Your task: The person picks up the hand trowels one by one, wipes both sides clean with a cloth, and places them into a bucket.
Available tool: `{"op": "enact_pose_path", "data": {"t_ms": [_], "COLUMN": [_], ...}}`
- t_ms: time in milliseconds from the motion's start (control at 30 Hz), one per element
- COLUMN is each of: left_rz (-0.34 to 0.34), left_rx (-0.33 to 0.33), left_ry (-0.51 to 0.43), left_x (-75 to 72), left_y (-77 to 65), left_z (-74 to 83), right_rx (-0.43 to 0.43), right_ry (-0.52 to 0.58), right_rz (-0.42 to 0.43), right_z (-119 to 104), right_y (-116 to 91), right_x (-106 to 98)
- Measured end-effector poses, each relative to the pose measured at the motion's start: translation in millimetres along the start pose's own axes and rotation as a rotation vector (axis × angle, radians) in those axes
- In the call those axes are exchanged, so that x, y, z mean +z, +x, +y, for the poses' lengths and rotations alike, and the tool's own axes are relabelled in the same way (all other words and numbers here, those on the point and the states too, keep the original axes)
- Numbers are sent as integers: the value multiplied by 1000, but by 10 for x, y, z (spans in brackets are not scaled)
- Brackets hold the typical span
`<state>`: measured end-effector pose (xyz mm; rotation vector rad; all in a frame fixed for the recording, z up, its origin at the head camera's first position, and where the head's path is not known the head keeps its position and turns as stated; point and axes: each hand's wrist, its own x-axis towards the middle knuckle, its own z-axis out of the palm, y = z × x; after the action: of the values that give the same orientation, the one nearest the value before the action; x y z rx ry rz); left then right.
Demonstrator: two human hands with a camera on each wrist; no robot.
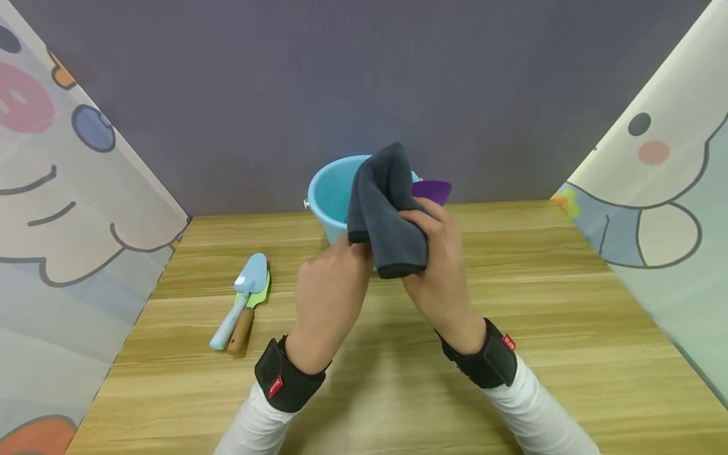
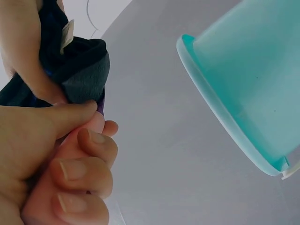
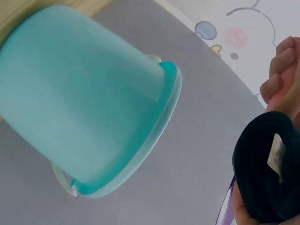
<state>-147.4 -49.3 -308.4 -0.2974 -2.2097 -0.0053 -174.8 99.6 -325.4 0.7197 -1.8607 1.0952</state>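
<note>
My left hand grips the pink handle of a small trowel, thumb along it and fingers curled round. In my right hand is a dark grey cloth with black edging, bunched about the trowel. The trowel's purple blade sticks out beyond the right fingers in the head view; the cloth hides its lower part. Both hands are close together in front of a light blue bucket. A white tag shows on the cloth in the right wrist view.
At the left of the wooden table lies a light blue trowel, overlapping a green trowel with a brown handle. Behind the bucket rises a grey panel. Cartoon-printed panels stand at both sides.
</note>
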Motion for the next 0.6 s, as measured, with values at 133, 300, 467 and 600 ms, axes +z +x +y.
{"op": "enact_pose_path", "data": {"t_ms": [133, 300, 467, 600], "left_rz": [7, 7, 19, 16], "left_rx": [12, 27, 45, 69], "left_ry": [-14, -34, -69, -63], "left_x": [-1, -7, -9, -9], "left_y": [2, 9, 25, 28], "left_z": [-8, -31, -48, -55], "right_rx": [-8, -35, -31, -9], "right_ry": [-73, -115, -128, -125], "right_rz": [-4, -17, -12, -5], "right_z": [23, 36, 33, 34], "right_y": [6, 17, 33, 36], "right_x": [-19, -38, -67, -93]}}
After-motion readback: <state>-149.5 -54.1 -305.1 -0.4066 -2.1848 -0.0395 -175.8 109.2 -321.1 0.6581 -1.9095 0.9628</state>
